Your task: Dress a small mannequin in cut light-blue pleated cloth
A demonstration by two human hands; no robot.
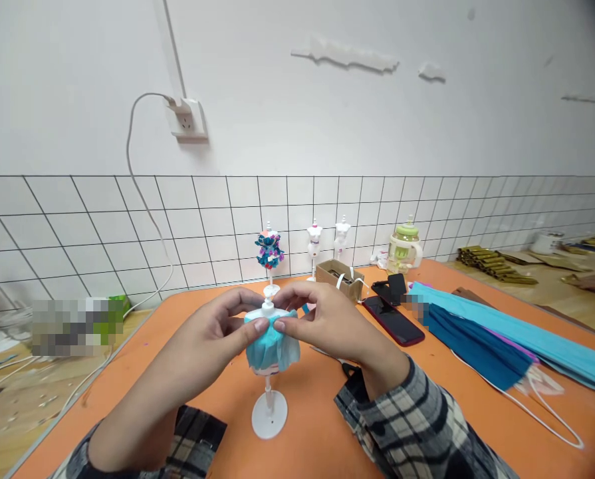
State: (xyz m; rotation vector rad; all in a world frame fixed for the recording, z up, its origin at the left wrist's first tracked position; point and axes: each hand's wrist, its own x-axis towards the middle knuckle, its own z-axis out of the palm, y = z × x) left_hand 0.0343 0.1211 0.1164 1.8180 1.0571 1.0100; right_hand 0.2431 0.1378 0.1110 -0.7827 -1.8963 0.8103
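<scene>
Left hand (pixel 212 330), right hand (pixel 332 320) — each grip pinching blue fabric (pixel 272 349), around a white mannequin (pixel 266 311), orange table (pixel 317 416) beneath

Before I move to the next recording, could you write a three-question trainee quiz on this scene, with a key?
1. True or false: the left hand and the right hand both touch the blue cloth on the front mannequin.

2. The lid of the bottle is:
A) red
B) green
C) black

3. Beyond the hands, how many mannequins stand before the tiled wall?

Key:
1. True; both thumbs press its front.
2. B.
3. Three: one in dark blue and purple trim, two mostly white.
</scene>
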